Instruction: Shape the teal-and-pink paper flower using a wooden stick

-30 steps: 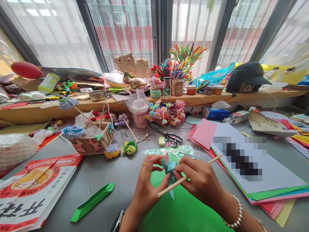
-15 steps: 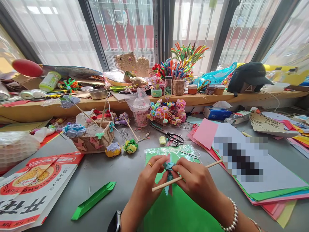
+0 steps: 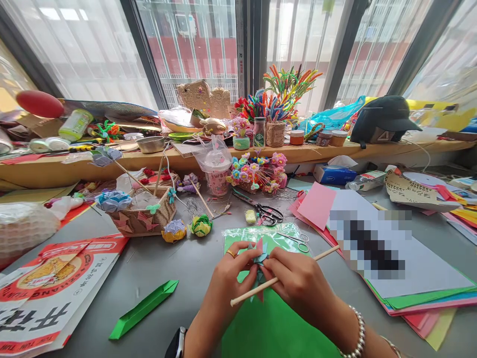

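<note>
One small folded paper piece (image 3: 262, 257), light blue and pink, is being pinched between the fingertips of both hands; part of it is being covered by the fingers. The left hand (image 3: 233, 271) is being held nearly closed on its left side, the right hand (image 3: 294, 268) likewise on its right. One wooden stick (image 3: 246, 297) is also being gripped crosswise under the fingers of the right hand, its tip being pointed toward the left wrist. One ring is being worn on the left hand and one beaded bracelet (image 3: 359, 333) on the right wrist.

Beneath the hands, green paper (image 3: 272, 325) is being supported by the desk (image 3: 194, 278). To their left, one folded green strip (image 3: 143, 309) is lying, and farther left one printed bag (image 3: 55, 288). Beyond them, two pairs of scissors are being displayed: one small pair (image 3: 302, 242) near the right hand, one black-handled pair (image 3: 270, 215) farther off. Ahead and to the left, two paper balls (image 3: 201, 225) are being set off beside one cardboard box (image 3: 128, 220). Right of the hands, one stack of coloured paper (image 3: 413, 268) is being partly covered by one white sheet.
</note>
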